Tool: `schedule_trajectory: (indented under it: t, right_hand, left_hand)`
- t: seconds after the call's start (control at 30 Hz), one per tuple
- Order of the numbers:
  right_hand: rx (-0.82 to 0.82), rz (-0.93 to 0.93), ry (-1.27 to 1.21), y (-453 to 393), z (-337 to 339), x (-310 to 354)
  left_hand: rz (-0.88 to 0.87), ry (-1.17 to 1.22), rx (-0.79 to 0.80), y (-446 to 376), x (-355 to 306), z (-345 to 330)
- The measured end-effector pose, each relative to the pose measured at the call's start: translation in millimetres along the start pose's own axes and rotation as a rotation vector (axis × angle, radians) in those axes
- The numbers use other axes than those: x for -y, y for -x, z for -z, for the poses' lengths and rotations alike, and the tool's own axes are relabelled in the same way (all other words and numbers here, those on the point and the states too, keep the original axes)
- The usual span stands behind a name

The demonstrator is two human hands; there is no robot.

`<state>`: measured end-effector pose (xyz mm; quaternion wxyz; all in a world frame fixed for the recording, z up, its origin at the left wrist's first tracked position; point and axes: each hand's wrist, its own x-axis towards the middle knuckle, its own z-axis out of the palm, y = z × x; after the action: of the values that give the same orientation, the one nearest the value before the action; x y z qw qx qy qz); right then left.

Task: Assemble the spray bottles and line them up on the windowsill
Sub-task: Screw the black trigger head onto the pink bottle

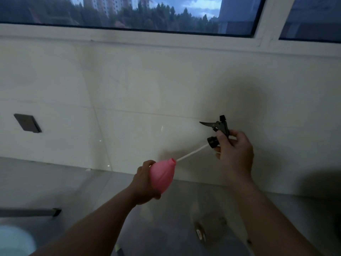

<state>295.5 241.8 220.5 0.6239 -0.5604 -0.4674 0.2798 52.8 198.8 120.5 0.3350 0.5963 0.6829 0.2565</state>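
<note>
My left hand (pixel 143 183) grips a pink spray bottle (pixel 161 175) by its rounded body, tilted with its open neck pointing up and to the right. My right hand (pixel 235 152) holds a black trigger spray head (pixel 219 129) by its collar, to the right of and above the bottle. A white dip tube (pixel 191 153) hangs from the head and slants down-left, its tip right at the bottle's neck. The white windowsill (pixel 129 36) runs along the top, under the window.
A cream tiled wall (pixel 129 89) fills the middle, with a dark wall plate (pixel 27 123) at left. Below is a grey floor (pixel 55 182). A grey bar (pixel 29 212) and a pale blue round object (pixel 14 241) sit at bottom left.
</note>
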Motion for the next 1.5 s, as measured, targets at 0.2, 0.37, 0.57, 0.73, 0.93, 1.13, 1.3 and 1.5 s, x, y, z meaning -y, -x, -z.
schedule_trajectory:
  t: [0.2, 0.37, 0.57, 0.73, 0.93, 1.13, 1.3, 1.5]
  right_hand:
    - [0.233, -0.017, -0.019, 19.6, 10.5, -17.6]
    - [0.529, -0.209, -0.172, 20.2, 23.1, -25.1]
    - [0.63, -0.231, -0.271, 0.7, 46.9, -17.9]
    - [0.681, -0.188, -0.342, -3.9, 49.6, -13.5]
    - [0.554, -0.169, -0.328, -1.1, 39.7, -16.7]
    - [0.666, 0.0, -0.259, -1.5, 43.5, -21.0]
    - [0.635, -0.083, -0.161, -4.4, 43.9, -19.2]
    - [0.391, -0.495, -0.282, -3.4, 43.1, -29.5]
  left_hand:
    - [-0.173, 0.094, 0.112, 18.9, -22.1, -6.9]
    - [-0.127, 0.314, 0.386, 23.5, -45.6, 11.4]
    - [0.053, 0.879, 0.471, 24.8, -49.1, 23.2]
    - [0.188, 1.088, 0.418, 18.0, -56.0, 20.4]
    - [0.183, 1.159, 0.355, 10.0, -54.6, 8.6]
    - [0.383, 0.987, 0.394, 3.5, -51.4, 9.0]
    - [0.418, 0.884, 0.461, 1.8, -49.6, 1.6]
    - [0.025, 1.057, 0.355, -4.0, -51.5, -1.5]
